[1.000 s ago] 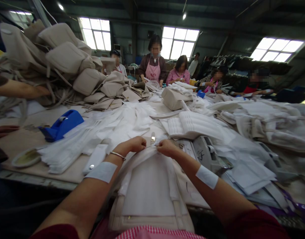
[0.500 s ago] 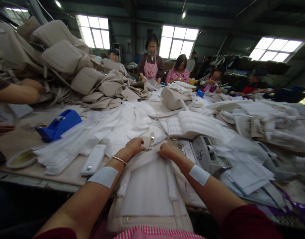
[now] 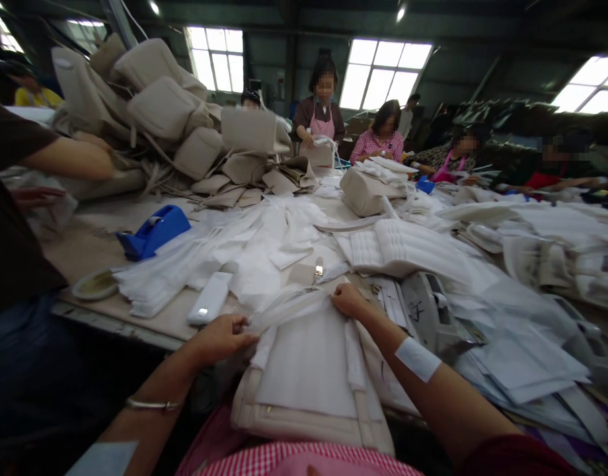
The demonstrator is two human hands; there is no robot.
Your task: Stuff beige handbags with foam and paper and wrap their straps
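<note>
A beige handbag (image 3: 244, 413) lies against the table edge in front of me, its front covered by a white foam sheet (image 3: 304, 367). White wrapping surrounds its strap at the right side (image 3: 354, 363). Across its top runs translucent film (image 3: 284, 305). At the top right corner, my right hand (image 3: 351, 301) is closed, pinching the film's edge. My left hand (image 3: 225, 340) is beside the top left corner, thumb and fingers apart, close to the film's left end. Beyond the bag lies a beige flap with a gold clasp (image 3: 318, 270).
A blue tape dispenser (image 3: 155, 231), a white strip with a snap (image 3: 209, 299) and a shallow dish (image 3: 94, 284) sit left. To the right stands a grey tape dispenser (image 3: 427, 311) by stacked white sheets (image 3: 532, 367). Bags (image 3: 160, 109) are heaped at the back left. Co-workers surround the table.
My left hand has moved left and toward me, away from the clasped flap, and its fingers have parted. My right hand stays at the bag's top. The head view has turned left.
</note>
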